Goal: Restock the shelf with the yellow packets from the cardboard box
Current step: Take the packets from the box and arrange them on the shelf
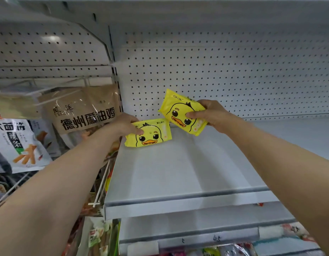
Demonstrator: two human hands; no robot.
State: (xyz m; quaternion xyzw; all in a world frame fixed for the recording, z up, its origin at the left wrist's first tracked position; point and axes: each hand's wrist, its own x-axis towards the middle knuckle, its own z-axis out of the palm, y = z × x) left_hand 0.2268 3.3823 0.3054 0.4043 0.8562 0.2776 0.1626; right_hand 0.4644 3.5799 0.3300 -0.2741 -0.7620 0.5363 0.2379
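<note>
Gripping a yellow packet each, both hands reach over the shelf (178, 172). Left hand (123, 124) pinches left packet (150, 134) at its upper left corner, thumb on the face, fingers curled behind; packet's bottom edge looks down on the shelf, near the back. Right hand (209, 115) clamps right packet (180, 113), thumb across the duck print, fingers wrapped behind its right edge; packet tilted, raised above the shelf, just right of and above the left one. Pegboard (233, 71) behind both. Brown bag (82, 109) hangs left of left hand. No cardboard box in view.
</note>
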